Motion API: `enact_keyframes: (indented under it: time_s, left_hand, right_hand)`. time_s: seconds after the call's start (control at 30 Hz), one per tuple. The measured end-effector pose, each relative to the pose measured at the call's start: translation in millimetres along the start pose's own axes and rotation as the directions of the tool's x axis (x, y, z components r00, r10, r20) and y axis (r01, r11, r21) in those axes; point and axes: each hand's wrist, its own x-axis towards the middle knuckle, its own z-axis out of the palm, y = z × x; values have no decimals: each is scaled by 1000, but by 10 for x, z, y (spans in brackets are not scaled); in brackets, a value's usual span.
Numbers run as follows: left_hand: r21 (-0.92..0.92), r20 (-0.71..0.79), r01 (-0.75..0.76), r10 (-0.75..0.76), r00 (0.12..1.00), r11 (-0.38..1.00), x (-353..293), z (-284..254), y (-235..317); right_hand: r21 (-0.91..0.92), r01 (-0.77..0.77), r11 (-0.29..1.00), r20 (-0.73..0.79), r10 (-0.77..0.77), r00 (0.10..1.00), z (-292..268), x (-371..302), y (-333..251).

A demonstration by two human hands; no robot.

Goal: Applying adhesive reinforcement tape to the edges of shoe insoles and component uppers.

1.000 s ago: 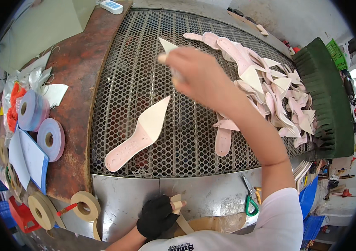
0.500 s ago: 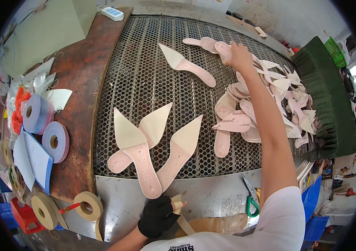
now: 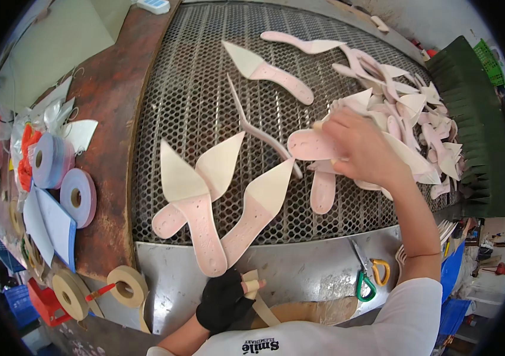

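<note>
My right hand (image 3: 362,145) is closed round a pink insole (image 3: 310,145), whose rounded end sticks out left of the fingers over the mesh. More insoles lie beneath and behind it, partly hidden by the hand. At the near edge my left hand (image 3: 225,302), in a black fingerless glove, is closed on a strip of tan tape (image 3: 262,310), which bends round a fingertip. Just beyond it, three insoles with cream pointed toes (image 3: 186,172) overlap. Another insole (image 3: 264,137) shows edge-on between them and a cream-and-pink insole (image 3: 270,72) farther off.
A loose heap of insoles (image 3: 409,107) spreads along the right, before a dark green fringed curtain (image 3: 472,130). Green-handled scissors (image 3: 366,285) lie on the metal edge. Tape rolls (image 3: 126,283) and a blue-edged pad (image 3: 53,228) are at left, by the worn brown board (image 3: 110,196).
My right hand has come back from the far insoles toward the middle of the mesh and now grips an insole. An edge-on insole has appeared left of it. My left hand has hardly moved.
</note>
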Motion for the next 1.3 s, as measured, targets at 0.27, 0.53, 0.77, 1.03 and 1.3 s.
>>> enact_keyframes:
  time_s: [0.27, 0.53, 0.77, 1.03, 1.3]
  left_hand:
    - [-84, 48, -28, 33, 998, 996, 27, -4, -1]
    - [-95, 30, -52, 55, 998, 994, 47, 31, -7]
    - [-78, 42, -30, 33, 999, 997, 15, -7, -28]
    - [-90, 41, -64, 68, 997, 994, 28, 26, -10]
    - [-59, 84, 8, -3, 996, 998, 47, -50, 8]
  right_hand:
    - [170, -39, 985, -482, 117, 868, -247, -20, -136]
    - [307, 65, 950, 184, -126, 975, -839, -495, 106]
    - [-176, -194, 965, -241, 149, 959, -263, -515, 121]
    - [342, -369, 864, 9, 390, 921, 583, 728, 240]
    - [741, 173, 649, -114, -133, 985, 339, 1137, -560]
